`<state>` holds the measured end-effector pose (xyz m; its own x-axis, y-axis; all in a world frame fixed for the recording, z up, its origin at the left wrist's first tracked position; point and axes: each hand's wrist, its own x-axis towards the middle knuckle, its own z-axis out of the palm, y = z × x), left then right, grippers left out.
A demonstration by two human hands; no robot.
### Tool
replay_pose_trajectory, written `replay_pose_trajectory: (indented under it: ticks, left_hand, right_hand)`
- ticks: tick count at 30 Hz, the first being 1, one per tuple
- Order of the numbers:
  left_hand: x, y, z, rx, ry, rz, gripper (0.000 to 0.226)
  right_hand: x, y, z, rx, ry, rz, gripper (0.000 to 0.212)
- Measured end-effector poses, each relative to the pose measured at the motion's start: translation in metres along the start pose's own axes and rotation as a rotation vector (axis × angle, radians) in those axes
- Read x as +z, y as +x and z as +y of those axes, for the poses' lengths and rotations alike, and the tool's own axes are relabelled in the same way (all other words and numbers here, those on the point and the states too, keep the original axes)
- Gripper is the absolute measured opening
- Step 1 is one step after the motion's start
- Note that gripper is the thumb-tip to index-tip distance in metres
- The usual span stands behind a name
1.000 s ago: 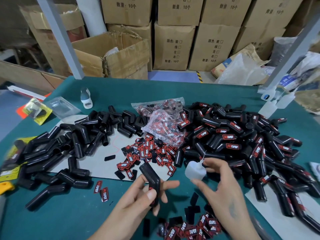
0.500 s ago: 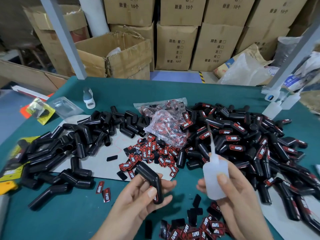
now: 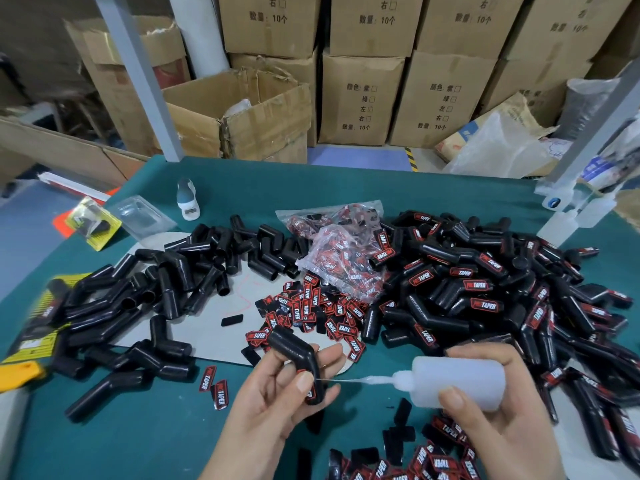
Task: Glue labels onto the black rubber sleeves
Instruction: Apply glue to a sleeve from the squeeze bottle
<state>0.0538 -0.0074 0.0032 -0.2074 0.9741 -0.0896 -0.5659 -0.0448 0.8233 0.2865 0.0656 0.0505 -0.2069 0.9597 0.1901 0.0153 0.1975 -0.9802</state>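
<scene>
Black rubber sleeve (image 3: pixel 298 362) pinched in L hand (image 3: pixel 277 407), R hand (image 3: pixel 495 420) gripping glue bottle (image 3: pixel 453 382), nozzle tip at sleeve

The sleeve (image 3: pixel 298 358) in the left hand (image 3: pixel 273 403) is black rubber, smooth with a soft sheen. The bottle (image 3: pixel 457 382) in the right hand (image 3: pixel 498 424) is milky, translucent plastic, matt, with a thin clear nozzle. The labels (image 3: pixel 311 306) look like rubbery patches, black with glossy red print (their backs plain matt black). The bag (image 3: pixel 343 258) is clear, crinkled film. The table (image 3: pixel 346 181) is covered in matt teal cloth, under a smooth grey sheet (image 3: pixel 207 334). The boxes (image 3: pixel 360 98) are dull brown corrugated card.
</scene>
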Motion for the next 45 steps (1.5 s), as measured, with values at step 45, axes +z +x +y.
replay_pose_trajectory:
  ticks: [45]
  left_hand:
    - [0.001, -0.002, -0.004, 0.066, 0.113, 0.029, 0.040]
  right_hand:
    - [0.007, -0.005, 0.010, -0.045, -0.150, 0.050, 0.041]
